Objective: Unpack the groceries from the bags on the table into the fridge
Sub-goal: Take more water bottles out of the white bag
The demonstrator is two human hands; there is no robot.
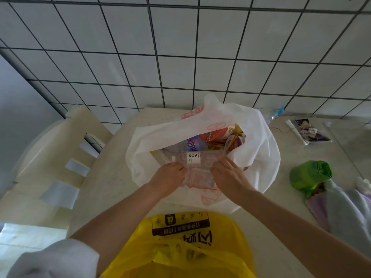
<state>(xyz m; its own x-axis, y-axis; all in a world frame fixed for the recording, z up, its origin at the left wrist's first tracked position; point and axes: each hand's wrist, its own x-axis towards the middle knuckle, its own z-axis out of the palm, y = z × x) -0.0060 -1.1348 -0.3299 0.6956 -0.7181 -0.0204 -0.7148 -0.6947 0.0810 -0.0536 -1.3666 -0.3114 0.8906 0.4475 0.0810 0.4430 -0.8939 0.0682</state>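
Note:
A white plastic bag point(259, 157) with red print stands open on the table, full of groceries. A clear water bottle point(192, 158) with a white label lies on its side at the top. Behind it are a purple-labelled bottle point(193, 145) and orange and yellow snack packets point(226, 137). My left hand point(169, 178) and my right hand point(230, 176) are both inside the bag's mouth, gripping a clear plastic package point(199, 178) just under the water bottle. A yellow bag point(180, 251) with black print sits at the near edge.
A cream chair back point(60, 157) stands at the table's left. On the right lie a green bag roll point(309, 175), a pale purple bag point(345, 209) and a clear packet point(309, 131). A tiled wall rises behind the table point(112, 177).

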